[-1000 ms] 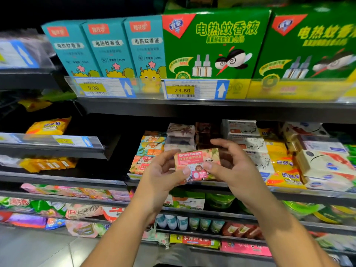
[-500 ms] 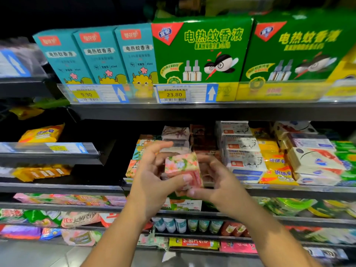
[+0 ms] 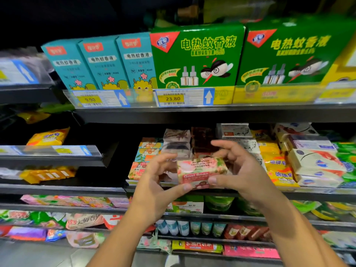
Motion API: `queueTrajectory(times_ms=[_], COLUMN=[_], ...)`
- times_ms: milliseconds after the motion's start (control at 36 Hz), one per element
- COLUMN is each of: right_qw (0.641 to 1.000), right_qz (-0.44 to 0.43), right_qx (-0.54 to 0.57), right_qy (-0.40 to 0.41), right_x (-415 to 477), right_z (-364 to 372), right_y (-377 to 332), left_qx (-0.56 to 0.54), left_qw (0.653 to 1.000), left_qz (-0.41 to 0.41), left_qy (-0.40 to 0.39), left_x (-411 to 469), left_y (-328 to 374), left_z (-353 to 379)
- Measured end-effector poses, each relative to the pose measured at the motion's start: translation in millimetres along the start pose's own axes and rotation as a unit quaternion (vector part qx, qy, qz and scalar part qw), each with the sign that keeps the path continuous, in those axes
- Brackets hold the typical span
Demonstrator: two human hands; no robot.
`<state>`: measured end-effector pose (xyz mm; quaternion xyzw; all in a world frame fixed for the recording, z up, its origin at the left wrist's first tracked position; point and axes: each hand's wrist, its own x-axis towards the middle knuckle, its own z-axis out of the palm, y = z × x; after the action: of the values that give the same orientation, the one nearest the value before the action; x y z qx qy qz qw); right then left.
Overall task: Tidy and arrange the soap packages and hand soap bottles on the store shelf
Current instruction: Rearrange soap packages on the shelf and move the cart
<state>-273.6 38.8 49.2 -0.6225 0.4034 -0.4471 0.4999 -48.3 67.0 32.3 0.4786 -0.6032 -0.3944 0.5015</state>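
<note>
— Well, what's closest to the camera?

— Two bare forearms coming up from below. The left hand (image 3: 154,182) and right hand (image 3: 248,170) hold one pink floral soap package (image 3: 200,169) between them. It lies lengthwise just in front of the grey metal shelf edge (image 3: 300,194), with its "Goat Soap" face toward us.

— How do the fingers sit?

— Each thumb presses the lower front. The left fingers (image 3: 165,158) curl over the left end. The right fingers (image 3: 227,146) wrap behind the right end, the forefinger lifted clear.

— What stands in the way behind it?

— Rows of soap, packed close. At the left is a stack of floral soap packages (image 3: 147,154), three visible. Next come two grey-wrapped bars (image 3: 176,140), then dark brown bars (image 3: 202,138), too dim to count. Further right are white Goat Soap boxes (image 3: 234,131), yellow sulphur soap packs (image 3: 273,162) and white boxes with red and blue print (image 3: 316,160). The hands hide what sits directly behind the held package.

— Any open room?

— A dark gap on that shelf, left of the floral stack. Overhead, the upper shelf (image 3: 192,114) hangs low, and the tallest stacks reach almost up to it.

— And on top of that?

— Three teal cartons (image 3: 102,62), two large green cartons (image 3: 198,54), and two readable price tags (image 3: 173,98) marked 9.90 and 23.80.
</note>
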Motion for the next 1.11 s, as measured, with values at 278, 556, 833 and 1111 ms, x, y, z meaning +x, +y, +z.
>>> queueTrajectory(times_ms=[278, 556, 833, 1111], right_qw=[0.998, 0.983, 0.985, 0.924], right_qz=[-0.035, 0.078, 0.174, -0.004], right_qx=[-0.051, 0.067, -0.018, -0.368], right_qy=[-0.01, 0.149, 0.01, 0.102], right_x=[5.9, 28.9, 38.4, 16.9], right_z=[13.9, 27.4, 16.6, 3.8], right_y=[-3.0, -0.9, 9.0, -1.2], left_qx=[0.085, -0.192, -0.218, -0.103], left_qw=[0.991, 0.959, 0.918, 0.977], left_qz=[0.092, -0.206, -0.332, -0.179], left_qy=[0.042, 0.03, -0.004, -0.048], left_x=[3.8, 38.8, 63.3, 92.2], left_y=[-10.6, -3.8, -14.7, 3.1], left_z=[-11.2, -3.7, -15.0, 12.3])
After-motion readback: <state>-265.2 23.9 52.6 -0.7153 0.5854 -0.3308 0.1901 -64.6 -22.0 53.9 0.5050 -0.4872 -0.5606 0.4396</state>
